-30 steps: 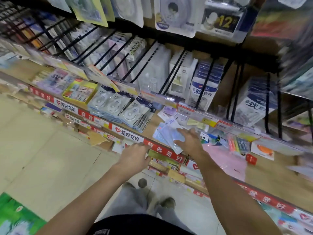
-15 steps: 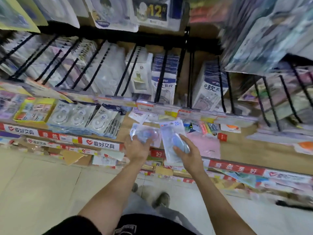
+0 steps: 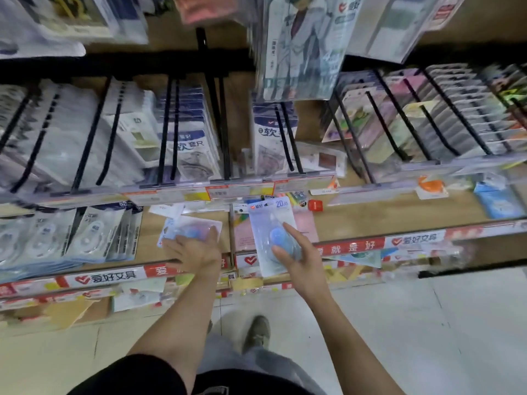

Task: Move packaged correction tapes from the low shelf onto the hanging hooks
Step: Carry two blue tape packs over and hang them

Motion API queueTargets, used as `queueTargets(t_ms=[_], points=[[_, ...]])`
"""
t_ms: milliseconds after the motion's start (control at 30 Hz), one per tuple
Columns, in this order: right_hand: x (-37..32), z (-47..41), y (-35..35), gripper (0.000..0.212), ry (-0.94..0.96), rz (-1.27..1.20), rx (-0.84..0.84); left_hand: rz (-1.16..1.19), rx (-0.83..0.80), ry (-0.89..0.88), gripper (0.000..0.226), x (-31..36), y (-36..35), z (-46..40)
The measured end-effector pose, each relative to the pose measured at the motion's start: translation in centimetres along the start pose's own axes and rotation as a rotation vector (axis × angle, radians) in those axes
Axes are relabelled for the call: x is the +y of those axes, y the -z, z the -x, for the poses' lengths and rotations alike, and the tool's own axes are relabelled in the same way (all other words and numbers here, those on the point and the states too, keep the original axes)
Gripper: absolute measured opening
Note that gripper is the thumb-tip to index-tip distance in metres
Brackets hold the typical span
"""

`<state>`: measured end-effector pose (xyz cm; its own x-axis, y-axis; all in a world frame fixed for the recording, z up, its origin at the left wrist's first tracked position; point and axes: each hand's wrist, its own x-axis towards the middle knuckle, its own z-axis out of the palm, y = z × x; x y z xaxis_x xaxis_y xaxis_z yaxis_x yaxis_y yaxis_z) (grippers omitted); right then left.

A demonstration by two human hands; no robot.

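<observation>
While pale floor tiles (image 3: 427, 323) spread below, the right hand (image 3: 296, 258) grips a blue correction tape pack (image 3: 271, 232) above the wooden low shelf (image 3: 385, 218); the left hand (image 3: 194, 249) holds another pack (image 3: 188, 226) near it, under black hanging hooks (image 3: 222, 124).

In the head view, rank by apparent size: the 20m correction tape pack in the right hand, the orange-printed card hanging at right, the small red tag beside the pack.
1. 20m correction tape pack, held by the right hand.
2. Orange-printed card.
3. Red tag.
The pack is nearer the camera, which exaggerates its lead.
</observation>
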<state>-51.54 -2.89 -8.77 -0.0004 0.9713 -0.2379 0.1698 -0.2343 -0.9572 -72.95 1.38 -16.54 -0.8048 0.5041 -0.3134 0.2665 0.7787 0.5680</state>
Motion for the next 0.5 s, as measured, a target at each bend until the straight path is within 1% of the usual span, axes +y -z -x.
queueTargets(t_ms=[67, 133, 233, 333, 400, 500], points=[[0.1, 0.1, 0.3, 0.051, 0.008, 0.007, 0.012, 0.033, 0.046, -0.001, 0.092, 0.0, 0.1, 0.2], [0.2, 0.1, 0.2, 0.052, 0.004, 0.002, 0.011, 0.059, 0.049, 0.004, 0.089, 0.1, 0.2, 0.4], [0.2, -0.2, -0.2, 0.054, -0.019, -0.023, -0.006, 0.115, 0.028, -0.008, 0.093, -0.2, 0.4, 0.7], [0.2, -0.6, -1.0, 0.055, -0.043, -0.047, -0.045, 0.329, 0.025, -0.034, 0.094, -0.6, 0.8, 1.5], [0.2, -0.9, -1.8, 0.056, -0.043, -0.045, -0.09, 0.432, -0.015, -0.036, 0.092, -1.0, 1.7, 2.4], [0.5, -1.1, -3.1, 0.061, -0.063, -0.045, -0.134, 0.435, -0.05, -0.066, 0.096, -1.8, 3.7, 3.7]])
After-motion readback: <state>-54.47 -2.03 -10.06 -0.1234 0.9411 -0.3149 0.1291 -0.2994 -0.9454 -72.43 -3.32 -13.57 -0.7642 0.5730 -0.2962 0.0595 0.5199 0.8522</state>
